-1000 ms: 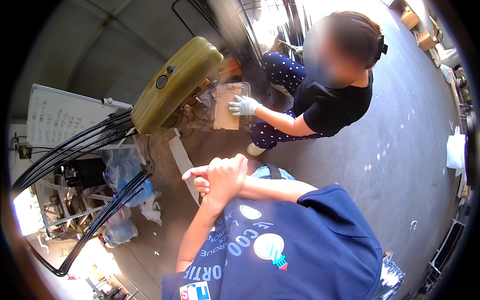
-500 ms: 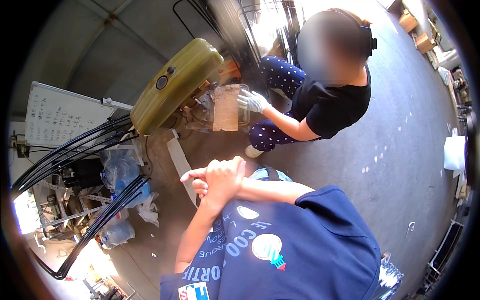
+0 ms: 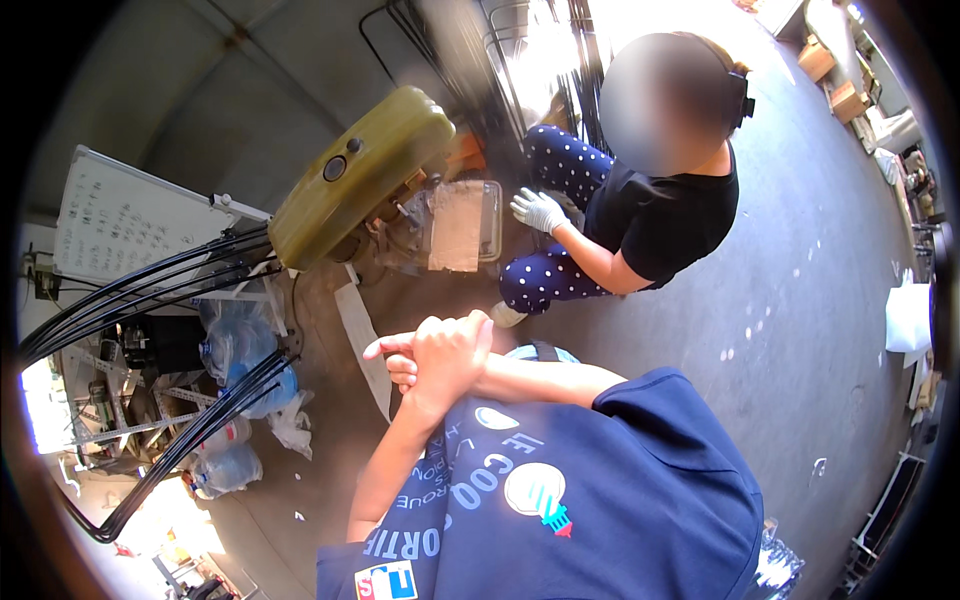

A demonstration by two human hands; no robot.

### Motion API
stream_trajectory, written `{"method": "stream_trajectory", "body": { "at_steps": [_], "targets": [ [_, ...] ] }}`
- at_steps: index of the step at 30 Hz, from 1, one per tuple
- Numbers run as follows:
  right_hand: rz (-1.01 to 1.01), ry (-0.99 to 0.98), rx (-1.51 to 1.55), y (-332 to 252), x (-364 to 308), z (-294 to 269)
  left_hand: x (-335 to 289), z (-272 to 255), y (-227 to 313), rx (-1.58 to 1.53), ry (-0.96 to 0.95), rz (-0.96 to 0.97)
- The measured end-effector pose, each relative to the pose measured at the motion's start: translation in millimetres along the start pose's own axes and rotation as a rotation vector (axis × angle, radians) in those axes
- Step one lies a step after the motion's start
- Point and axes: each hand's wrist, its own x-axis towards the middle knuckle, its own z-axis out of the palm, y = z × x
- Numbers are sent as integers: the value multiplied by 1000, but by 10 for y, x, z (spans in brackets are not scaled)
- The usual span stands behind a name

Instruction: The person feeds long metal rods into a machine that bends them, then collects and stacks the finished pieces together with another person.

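My left hand [image 3: 450, 350] is closed around my right wrist in front of my dark blue printed T-shirt [image 3: 590, 480]. My right hand [image 3: 396, 352] shows partly from behind it. Its index finger stretches out to the left and the other visible fingers curl loosely, with nothing seen in them. Ahead, another person in a black top [image 3: 680, 220] crouches or sits low. That person's white-gloved hand [image 3: 538, 210] is raised beside a flat piece of brown cardboard [image 3: 456, 228], which lies over a clear plastic tray [image 3: 492, 225].
An olive-green machine housing [image 3: 360, 170] stands ahead left. Bundles of black rods [image 3: 160, 480] jut in from the left, near large plastic water bottles [image 3: 240, 350] and a whiteboard [image 3: 130, 220]. A white strip [image 3: 362, 340] lies on the floor. Cardboard boxes [image 3: 848, 103] sit far right.
The other person's gloved hand has moved right, away from the cardboard. The surroundings have shifted slightly in view. My hands keep the same clasp.
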Motion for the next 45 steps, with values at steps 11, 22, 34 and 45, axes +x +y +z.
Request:
{"method": "stream_trajectory", "body": {
  "at_steps": [11, 22, 34, 45],
  "targets": [
    [-448, 114, -96, -491, -177, 193, 223, -141, 57, -355, 127, 144],
    [-329, -253, -48, -559, -189, 210, 92, -55, 89, -243, 169, 207],
    [-304, -194, 20, -443, -170, 155, 31, -66, 120, -208, 183, 165],
    [-379, -188, 11, -387, -315, 162, 45, -21, 195, -221, 104, 168]
  ]
}}
